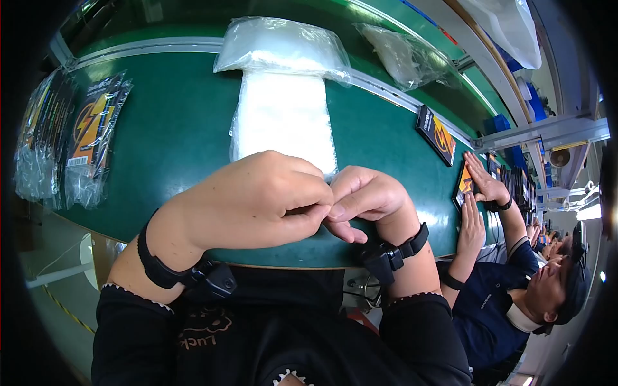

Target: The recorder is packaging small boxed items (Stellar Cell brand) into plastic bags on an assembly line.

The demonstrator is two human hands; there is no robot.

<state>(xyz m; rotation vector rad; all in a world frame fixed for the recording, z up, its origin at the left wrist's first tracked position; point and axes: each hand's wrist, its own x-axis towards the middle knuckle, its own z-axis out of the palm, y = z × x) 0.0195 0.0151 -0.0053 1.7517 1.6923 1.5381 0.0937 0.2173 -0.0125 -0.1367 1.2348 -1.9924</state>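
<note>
My left hand (283,196) and my right hand (370,196) meet over the near side of the green table (174,148). The left fingers are curled in, thumb and forefinger pinched together. On the right hand, thumb and forefinger press together right against the left fingertips, while the lower fingers bend loosely. Anything held between them is hidden or too small to make out. Just beyond my hands lies a stack of clear plastic bags (283,112), its near end partly covered by them. Another clear plastic bundle (280,45) rests across its far end.
Bagged black-and-orange boxes (96,132) and a bagged row of boxes (42,138) lie at the left. A loose box (438,135) is at the right, where a co-worker's hands (479,193) touch another box (462,186). A crumpled plastic bag (405,55) lies beyond the metal rail.
</note>
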